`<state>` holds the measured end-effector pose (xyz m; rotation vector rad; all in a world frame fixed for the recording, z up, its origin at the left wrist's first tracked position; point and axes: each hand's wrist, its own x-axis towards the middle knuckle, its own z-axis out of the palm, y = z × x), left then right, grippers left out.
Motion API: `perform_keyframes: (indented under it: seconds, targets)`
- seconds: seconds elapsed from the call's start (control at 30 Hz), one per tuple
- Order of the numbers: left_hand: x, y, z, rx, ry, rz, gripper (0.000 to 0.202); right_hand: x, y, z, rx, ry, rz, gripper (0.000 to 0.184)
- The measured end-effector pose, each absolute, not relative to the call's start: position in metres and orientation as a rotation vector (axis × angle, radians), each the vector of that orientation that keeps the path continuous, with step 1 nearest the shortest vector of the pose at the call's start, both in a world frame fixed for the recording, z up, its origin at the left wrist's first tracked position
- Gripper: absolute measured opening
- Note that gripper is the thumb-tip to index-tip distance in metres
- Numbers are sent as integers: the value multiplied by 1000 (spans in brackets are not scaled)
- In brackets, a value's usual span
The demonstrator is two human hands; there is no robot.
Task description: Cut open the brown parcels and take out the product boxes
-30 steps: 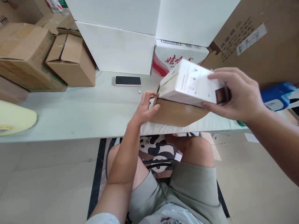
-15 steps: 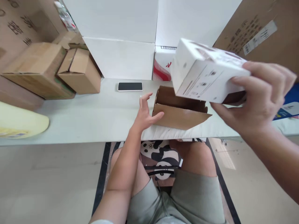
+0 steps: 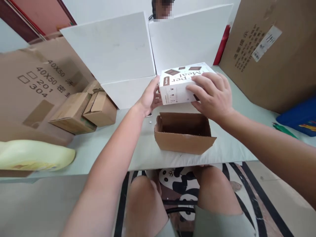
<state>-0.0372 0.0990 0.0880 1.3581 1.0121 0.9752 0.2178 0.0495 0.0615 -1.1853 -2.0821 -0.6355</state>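
Observation:
A white product box (image 3: 177, 84) with brown printing is held in the air just above and behind an open brown cardboard carton (image 3: 184, 133). My right hand (image 3: 212, 93) grips the white box from its right end, fingers curled over the top. My left hand (image 3: 149, 97) presses against the box's left end, thumb and fingers on it. The carton stands near the front edge of the pale table (image 3: 106, 144), its inside empty as far as I can see.
Two tall white cartons (image 3: 113, 56) stand behind. Small brown boxes (image 3: 85, 110) and a large brown carton (image 3: 32, 85) sit left, a pale yellow foam piece (image 3: 32, 159) at the left edge. Another big brown carton (image 3: 271, 49) and a blue item (image 3: 300, 115) lie right. A person stands beyond.
My right hand has brought the white box down and forward from high on the right. My left hand has left the carton's flap and come up to the box's left end.

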Motion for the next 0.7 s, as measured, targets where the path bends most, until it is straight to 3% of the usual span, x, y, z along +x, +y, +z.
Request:
perform_keyframes:
  seconds: [0.13,0.3,0.37,0.7]
  targets:
    - [-13,151,90,1163,995,918,47,218,102,61,-1142,-2093,-512,48]
    - [13,204,76,1088,970,1096,30,233,160,34,-1339,-1763,-95,89]
    - [17,221,72,1067,1000,1118,29,236,178,25,-1403,-1669,120,97]
    - [5,245,61,1028,1261,1053,40,229,197,14,-1229,-1565,547,84]
